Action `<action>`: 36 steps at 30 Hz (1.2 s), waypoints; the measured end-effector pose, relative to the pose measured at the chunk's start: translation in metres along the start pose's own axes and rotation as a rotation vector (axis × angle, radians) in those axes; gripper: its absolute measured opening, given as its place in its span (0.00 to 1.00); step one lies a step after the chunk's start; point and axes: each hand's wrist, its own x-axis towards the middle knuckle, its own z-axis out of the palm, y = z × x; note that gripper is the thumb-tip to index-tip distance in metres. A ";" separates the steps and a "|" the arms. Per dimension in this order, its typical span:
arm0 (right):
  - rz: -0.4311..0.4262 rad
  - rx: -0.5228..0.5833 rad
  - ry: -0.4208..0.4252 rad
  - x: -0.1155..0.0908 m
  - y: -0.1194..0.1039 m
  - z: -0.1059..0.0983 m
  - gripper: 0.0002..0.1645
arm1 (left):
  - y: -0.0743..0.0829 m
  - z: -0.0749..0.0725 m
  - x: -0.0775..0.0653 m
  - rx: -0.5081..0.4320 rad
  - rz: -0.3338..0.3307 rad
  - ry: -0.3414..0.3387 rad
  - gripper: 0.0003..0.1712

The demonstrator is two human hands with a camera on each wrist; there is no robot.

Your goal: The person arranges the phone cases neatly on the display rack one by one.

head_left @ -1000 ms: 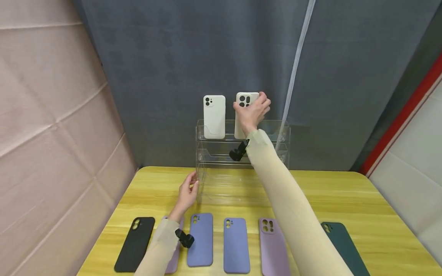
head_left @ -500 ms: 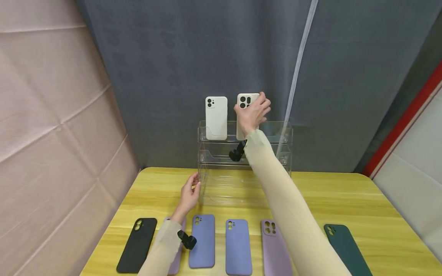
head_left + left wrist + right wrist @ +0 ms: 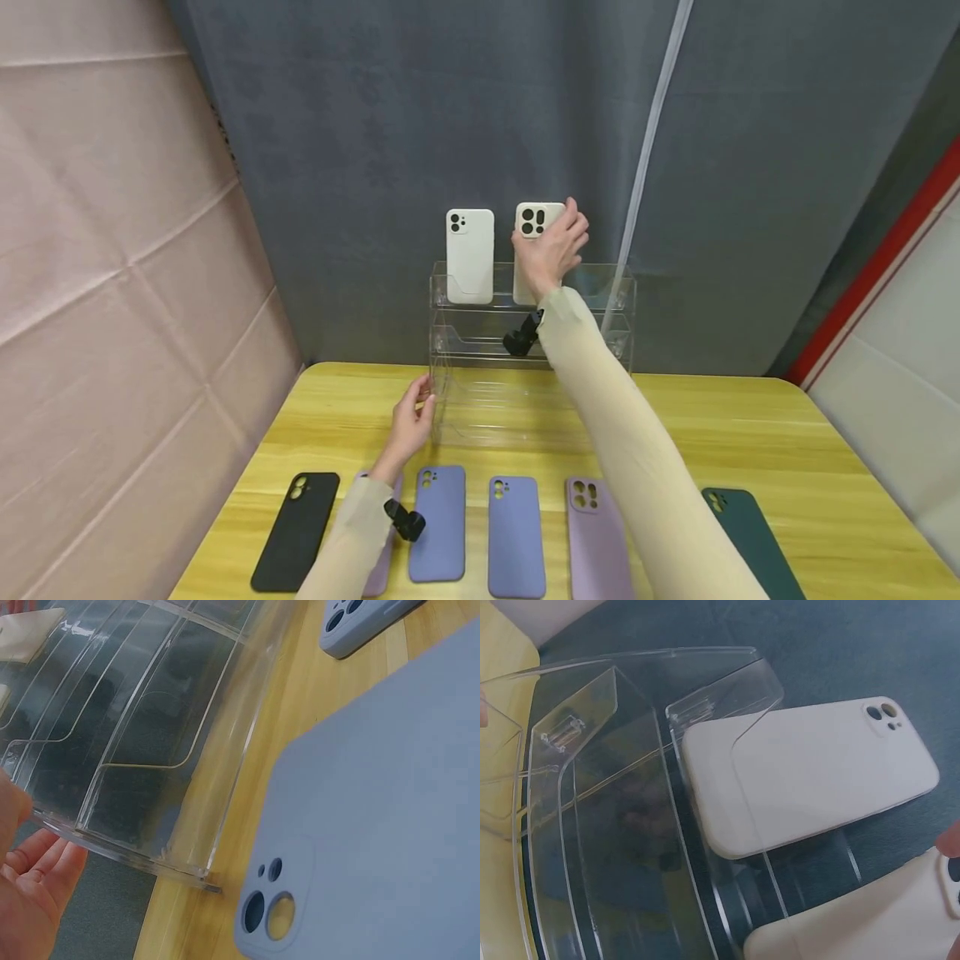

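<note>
A clear tiered display rack [image 3: 510, 392] stands at the back of the table. My right hand [image 3: 550, 248] grips an off-white phone case [image 3: 528, 220] by its sides, the case upright in the rack's top tier. To its left in that tier stands a white phone case [image 3: 470, 250] with two camera holes; the right wrist view shows its lower end behind the clear front lip. My left hand [image 3: 411, 425] holds the rack's left side edge. In the left wrist view, the left fingers [image 3: 56, 862] lie outside the side panel, with the thumb over the edge.
Along the table's [image 3: 690, 417] front lie a black case [image 3: 296, 533], a purple case [image 3: 382, 567] partly under the left sleeve, blue cases [image 3: 438, 525] [image 3: 516, 537], a mauve case [image 3: 596, 542] and a dark green case [image 3: 753, 533]. A grey curtain [image 3: 375, 167] hangs behind.
The view has shifted slightly. My right hand sits a little lower on the off-white case, uncovering more of its camera holes. The left hand stays at the rack's side.
</note>
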 end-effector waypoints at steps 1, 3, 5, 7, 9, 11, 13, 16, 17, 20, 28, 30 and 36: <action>-0.006 0.009 -0.002 0.000 0.000 -0.002 0.54 | 0.000 0.001 0.000 -0.003 0.005 0.002 0.21; -0.018 0.029 -0.008 0.000 -0.001 -0.008 0.54 | -0.001 0.001 0.001 -0.016 0.008 0.004 0.21; -0.032 0.052 -0.017 0.001 -0.001 -0.013 0.53 | 0.000 0.000 0.002 -0.008 0.002 -0.002 0.21; -0.045 0.076 -0.033 0.001 0.000 -0.019 0.53 | 0.000 0.000 0.002 -0.008 -0.005 -0.004 0.21; -0.059 0.100 -0.050 0.000 0.002 -0.024 0.52 | 0.000 -0.002 0.002 -0.005 -0.011 -0.006 0.21; -0.074 0.126 -0.066 -0.001 0.004 -0.029 0.52 | -0.002 -0.003 0.003 -0.004 -0.010 -0.006 0.21; -0.099 0.152 -0.070 -0.003 0.006 -0.033 0.51 | -0.003 -0.003 0.003 -0.004 -0.003 -0.005 0.21; -0.145 0.188 -0.073 -0.005 0.010 -0.039 0.49 | -0.003 -0.003 0.004 -0.009 -0.002 -0.005 0.21; -0.165 0.205 -0.072 -0.005 0.011 -0.041 0.49 | -0.004 -0.003 0.004 -0.012 -0.004 -0.004 0.21; -0.222 0.258 -0.072 -0.008 0.016 -0.046 0.45 | -0.004 -0.003 0.005 -0.017 -0.008 -0.002 0.21; -0.288 0.329 -0.111 -0.018 0.030 -0.063 0.36 | 0.004 -0.004 0.006 -0.026 -0.009 -0.002 0.21; -0.291 0.323 -0.124 -0.021 0.034 -0.069 0.35 | 0.001 -0.004 0.007 -0.022 -0.006 0.001 0.21; -0.300 0.331 -0.150 -0.031 0.043 -0.087 0.34 | -0.004 -0.004 0.008 -0.026 -0.013 0.006 0.21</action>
